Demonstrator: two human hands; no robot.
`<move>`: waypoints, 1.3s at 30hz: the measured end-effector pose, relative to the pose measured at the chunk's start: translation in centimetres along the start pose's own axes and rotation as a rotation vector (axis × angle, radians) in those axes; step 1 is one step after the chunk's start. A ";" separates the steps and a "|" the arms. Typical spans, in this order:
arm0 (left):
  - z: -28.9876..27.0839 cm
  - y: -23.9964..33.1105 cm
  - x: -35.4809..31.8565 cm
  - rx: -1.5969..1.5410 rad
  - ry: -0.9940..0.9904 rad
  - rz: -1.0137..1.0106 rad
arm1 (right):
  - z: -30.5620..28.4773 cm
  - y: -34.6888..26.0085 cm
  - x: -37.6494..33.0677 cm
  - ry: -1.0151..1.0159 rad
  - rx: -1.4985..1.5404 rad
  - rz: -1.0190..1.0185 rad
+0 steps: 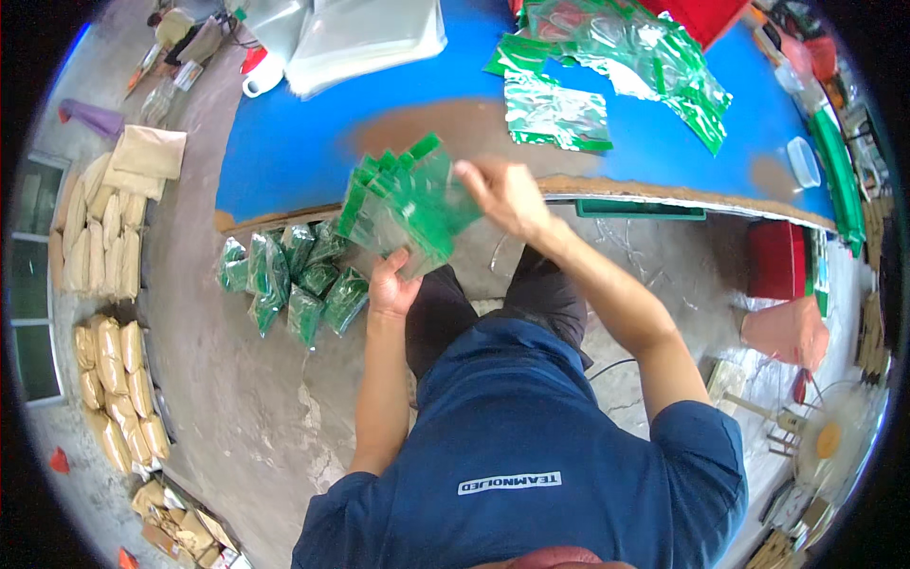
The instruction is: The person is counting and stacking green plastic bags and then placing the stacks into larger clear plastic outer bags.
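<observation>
Just off the table's near edge, my left hand (393,287) grips a fanned bunch of flat plastic bags (403,204), clear with green bands. Its thumb lies over their lower part. My right hand (507,199) is closed at the bunch's right side, thumb and fingers pinching the edge of a bag; its fingertips are partly hidden and blurred. More green and clear bags (557,114) lie flat on the blue table (303,161), beside a looser heap of them (654,57) at the far right.
A stack of clear plastic sheets (370,43) and a white jug-like container (267,74) occupy the table's far left. Several filled green packs (270,270) lie on the floor below. Brown sacks (118,370) stand at left; a red bin (777,258) and a fan (825,441) at right.
</observation>
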State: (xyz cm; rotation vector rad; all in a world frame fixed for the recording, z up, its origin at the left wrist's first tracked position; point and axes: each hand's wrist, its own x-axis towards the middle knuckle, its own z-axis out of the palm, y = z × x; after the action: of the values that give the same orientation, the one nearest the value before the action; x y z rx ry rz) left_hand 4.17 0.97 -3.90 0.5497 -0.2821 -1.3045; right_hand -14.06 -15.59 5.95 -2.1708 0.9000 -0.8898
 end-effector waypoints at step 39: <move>6.0 -0.5 2.4 0.375 0.206 0.373 | -5.9 -5.5 0.7 -0.458 0.813 0.587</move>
State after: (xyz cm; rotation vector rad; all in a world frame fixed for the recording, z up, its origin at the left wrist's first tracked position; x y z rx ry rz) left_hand 1.38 -2.71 0.64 0.8961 -0.4393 -0.8282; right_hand -16.26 -14.60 13.68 -1.2222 0.7036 -0.3353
